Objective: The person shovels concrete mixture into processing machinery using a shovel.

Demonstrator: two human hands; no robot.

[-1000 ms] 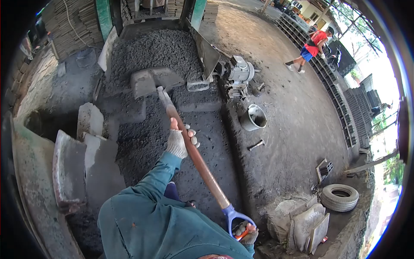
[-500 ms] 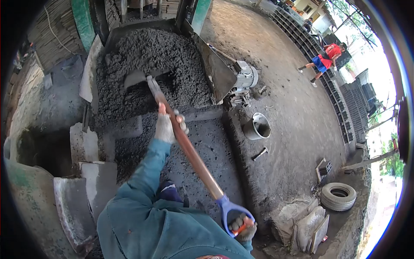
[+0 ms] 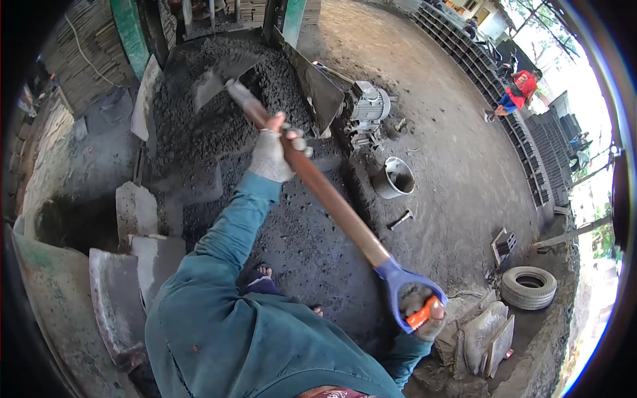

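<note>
I hold a shovel (image 3: 332, 199) slanting across the head view, its blade at the far left end over a heap of dark, damp, crumbly material (image 3: 199, 139). My left hand (image 3: 274, 154), in a pale knitted glove, is wrapped round the brown shaft a short way behind the blade. Closed on the orange crossbar of the blue D-shaped grip is my right hand (image 3: 428, 318), also gloved. The blade looks smeared by motion and dark material surrounds it.
An electric motor (image 3: 369, 104) stands right of the heap's metal side wall. A bucket (image 3: 394, 178), a hammer (image 3: 401, 219) and a tyre (image 3: 528, 288) lie farther right. A person in red (image 3: 524, 86) bends by the stacked blocks. On the left is a dark pit (image 3: 79, 222).
The shovel has swung up and right, its grip now farther from my body. Both hands moved with it and stayed closed. The person in red has bent toward the block rows.
</note>
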